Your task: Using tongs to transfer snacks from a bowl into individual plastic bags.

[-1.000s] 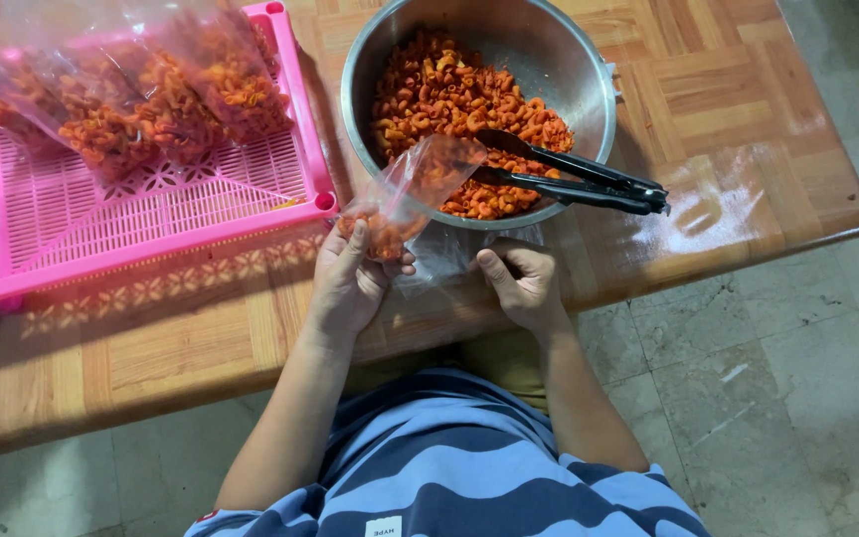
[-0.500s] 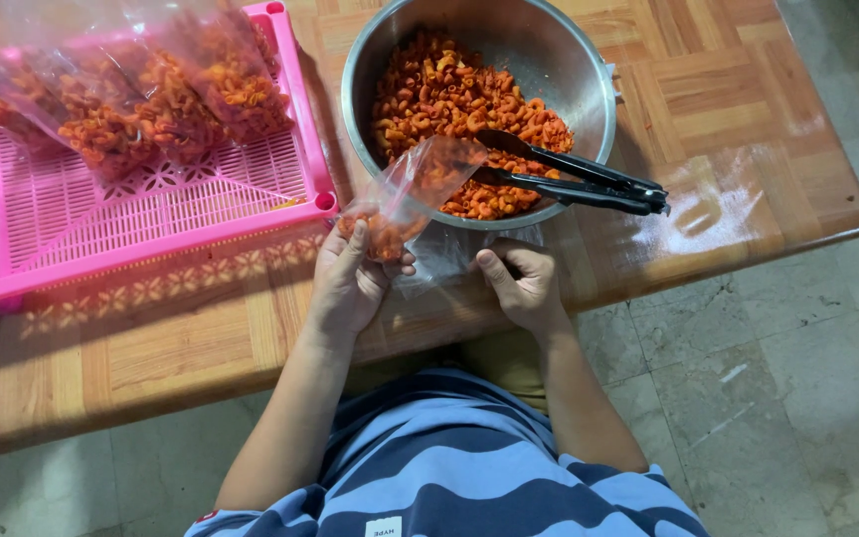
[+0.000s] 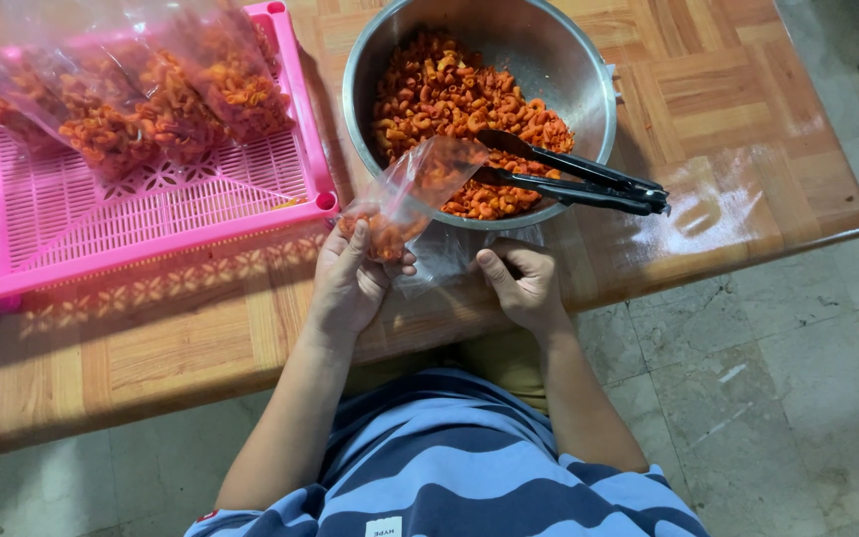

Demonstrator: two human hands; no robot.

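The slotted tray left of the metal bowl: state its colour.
The tray is bright pink, seen in the head view, the only view.

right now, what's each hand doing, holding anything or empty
Left hand: closed around a small clear bag of orange pasta.
Right hand: curled loosely on the table edge by clear plastic; whether it pinches anything cannot be told.

A left hand (image 3: 350, 283) grips a small clear bag (image 3: 405, 199) of orange macaroni beside a steel bowl (image 3: 549, 60) holding black tongs (image 3: 579, 177); the right hand (image 3: 524, 283) rests curled on the wooden table (image 3: 151, 348).
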